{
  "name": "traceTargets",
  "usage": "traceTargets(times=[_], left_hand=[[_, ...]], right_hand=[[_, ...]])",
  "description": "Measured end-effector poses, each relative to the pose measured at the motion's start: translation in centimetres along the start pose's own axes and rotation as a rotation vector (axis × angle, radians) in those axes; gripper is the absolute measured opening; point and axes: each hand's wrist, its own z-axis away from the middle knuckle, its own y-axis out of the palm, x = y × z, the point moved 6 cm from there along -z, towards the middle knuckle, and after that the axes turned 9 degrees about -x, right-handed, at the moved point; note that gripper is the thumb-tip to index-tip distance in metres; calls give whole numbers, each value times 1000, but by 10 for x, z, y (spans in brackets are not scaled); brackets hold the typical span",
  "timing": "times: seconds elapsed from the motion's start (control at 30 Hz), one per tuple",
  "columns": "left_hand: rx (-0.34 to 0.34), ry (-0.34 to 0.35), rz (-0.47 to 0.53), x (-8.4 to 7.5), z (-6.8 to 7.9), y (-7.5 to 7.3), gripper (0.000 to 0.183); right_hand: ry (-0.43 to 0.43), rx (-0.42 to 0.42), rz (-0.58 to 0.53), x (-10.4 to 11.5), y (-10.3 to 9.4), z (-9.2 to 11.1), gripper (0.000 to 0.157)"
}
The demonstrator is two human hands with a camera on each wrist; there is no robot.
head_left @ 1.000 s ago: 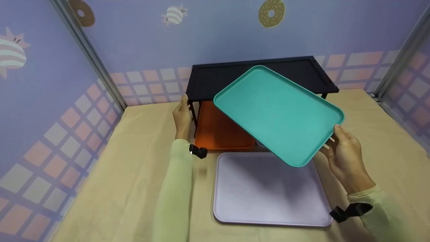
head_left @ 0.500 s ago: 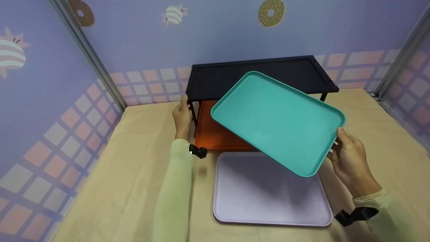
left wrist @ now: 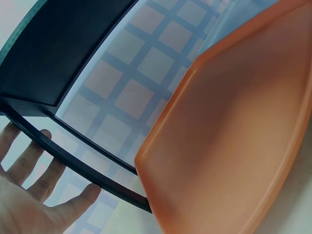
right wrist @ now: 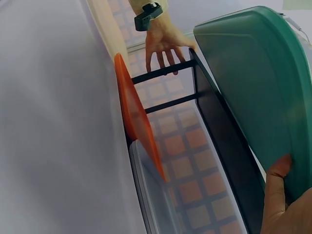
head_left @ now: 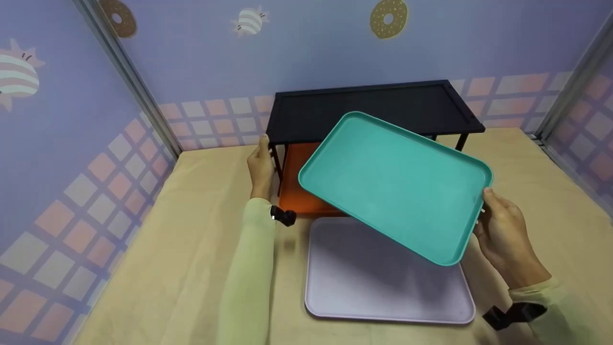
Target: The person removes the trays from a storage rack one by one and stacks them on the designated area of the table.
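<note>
My right hand point(head_left: 507, 235) grips a teal tray point(head_left: 397, 191) by its right end, thumb on the rim. The tray hangs tilted in the air, its far left corner overlapping the black shelf point(head_left: 306, 115). Its green underside and my right thumb point(right wrist: 279, 185) show in the right wrist view. At the shelf's left end is my left hand point(head_left: 261, 167). In the left wrist view its spread fingers point(left wrist: 73, 207) touch the dark leg. An orange tray point(head_left: 299, 203) lies under the shelf, partly hidden by the teal one. In front lies a lavender tray point(head_left: 383, 302).
A pale blue-grey tray point(right wrist: 153, 187) stands beside the orange one under the shelf in the right wrist view. Patterned walls point(head_left: 306, 48) rise behind and at both sides. A beige cloth point(head_left: 191, 239) covers the table.
My right hand has brought the teal tray down and slightly nearer, over the lavender tray, uncovering more of the shelf top. My left hand has stayed at the shelf's left end.
</note>
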Motion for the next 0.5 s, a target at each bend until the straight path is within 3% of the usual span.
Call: traceTargets(times=[0.5], left_hand=[[-13,17,7,-2,-1,0,61]], right_hand=[[-4,10,72,1,-7,5,31]])
